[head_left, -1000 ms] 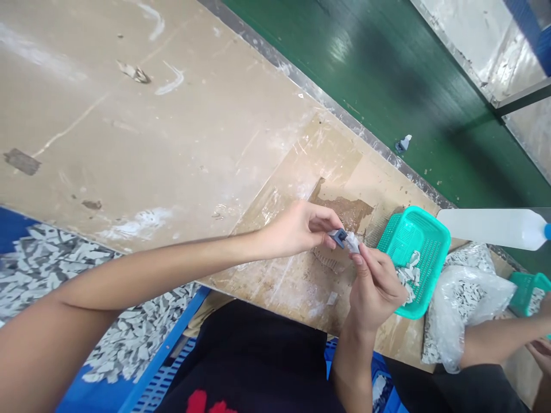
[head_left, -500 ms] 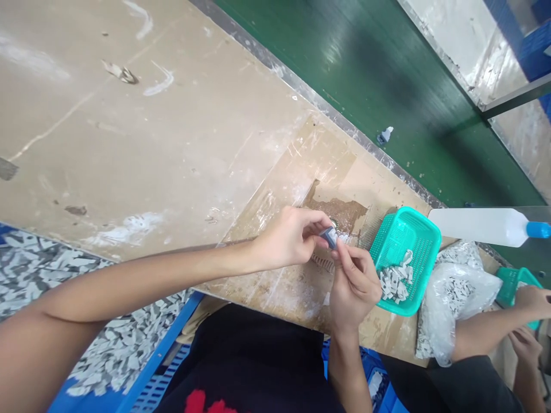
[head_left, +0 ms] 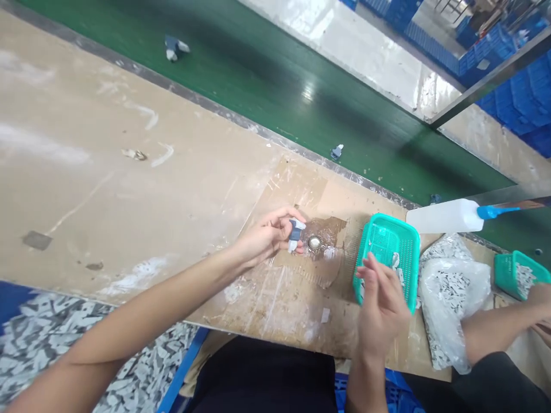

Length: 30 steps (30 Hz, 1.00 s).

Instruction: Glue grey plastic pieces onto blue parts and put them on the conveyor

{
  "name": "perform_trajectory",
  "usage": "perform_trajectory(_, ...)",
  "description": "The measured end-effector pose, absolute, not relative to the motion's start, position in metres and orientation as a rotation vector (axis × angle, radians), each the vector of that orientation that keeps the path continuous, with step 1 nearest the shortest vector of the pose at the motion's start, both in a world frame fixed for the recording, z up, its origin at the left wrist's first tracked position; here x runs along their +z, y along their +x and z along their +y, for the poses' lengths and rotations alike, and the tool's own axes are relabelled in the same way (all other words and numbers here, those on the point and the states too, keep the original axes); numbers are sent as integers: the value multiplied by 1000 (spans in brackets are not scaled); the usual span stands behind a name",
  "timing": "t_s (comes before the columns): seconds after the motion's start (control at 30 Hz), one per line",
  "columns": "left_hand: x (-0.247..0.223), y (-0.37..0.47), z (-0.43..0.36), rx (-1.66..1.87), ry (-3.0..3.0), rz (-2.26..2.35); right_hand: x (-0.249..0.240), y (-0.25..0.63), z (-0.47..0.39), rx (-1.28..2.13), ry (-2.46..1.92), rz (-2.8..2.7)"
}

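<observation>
Between the fingers of my left hand (head_left: 271, 236) is a small dark blue and white part (head_left: 295, 234), held above the worktable (head_left: 181, 201). My right hand (head_left: 383, 307) is raised over the near edge of a green basket (head_left: 415, 246); its fingers are pressed together, and whatever they may hold is too small to make out. Small white pieces (head_left: 396, 263) lie in the basket, partly hidden by that hand. A round metallic piece (head_left: 314, 242) sits on a brown, worn patch just right of my left hand.
A white bottle with a blue nozzle (head_left: 447, 217) lies beyond the basket. To the right are a plastic bag of small pieces (head_left: 456, 292), another green basket (head_left: 510, 269) and a person's arm (head_left: 495, 330). Blue-white parts rest on the green belt (head_left: 258, 86).
My hands have moved apart, the left keeping the blue and white part and the right now over the basket. The view has shifted, showing more of the belt.
</observation>
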<state>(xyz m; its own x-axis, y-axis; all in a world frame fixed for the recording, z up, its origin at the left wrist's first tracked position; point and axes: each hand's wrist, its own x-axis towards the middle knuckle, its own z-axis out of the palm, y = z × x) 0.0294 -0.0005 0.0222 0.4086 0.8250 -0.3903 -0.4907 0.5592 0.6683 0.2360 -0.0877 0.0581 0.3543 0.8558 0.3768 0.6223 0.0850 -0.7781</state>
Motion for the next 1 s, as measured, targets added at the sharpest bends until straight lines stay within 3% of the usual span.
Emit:
perform_trajectory(0.2,39,18,48,888,570,1031,70,313,-108,79,-1830,-1133)
perform_trajectory(0.33,54,10,152,1047,1176,1478,66,363,-114,238,-2013,-1400)
perform_trajectory(0.5,51,21,258,1021,1264,2008,51,373,-104,252,-2115,-1721)
perform_trajectory(0.67,32,39,263,995,1409,2192,45,368,-83,195,-2257,-2044)
perform_trajectory(0.8,26,59,247,1072,1751,2034,44,379,-72,336,-2208,-2243)
perform_trajectory(1.0,3,79,227,881,1801,1833,54,393,-79,566,-1872,-1872)
